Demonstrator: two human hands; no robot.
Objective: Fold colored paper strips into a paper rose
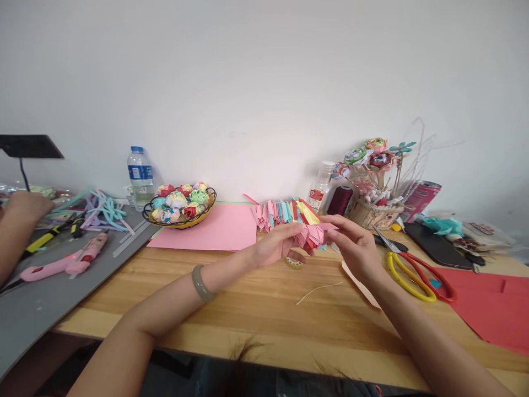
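Observation:
A pink folded-paper flower (311, 236) is held above the wooden table between my two hands. My left hand (279, 242) is closed on its left side, a bangle round the wrist. The fingers of my right hand (353, 242) pinch a pointed pink tip on its right side. Behind the flower lies a row of folded paper pieces (275, 214) in pink, blue, red and yellow. Partly hidden under my left hand is a small roll (294, 262), perhaps of tape. A thin pale string (318, 292) rests on the table in front.
Scissors (413, 275) and red paper (496, 309) lie at right, near a pot of paper flowers (374, 212). At left are pink sheets (206, 234), a basket of paper flowers (179, 220), a water bottle (141, 179), a pink glue gun (68, 262) and another person's hand (28, 207).

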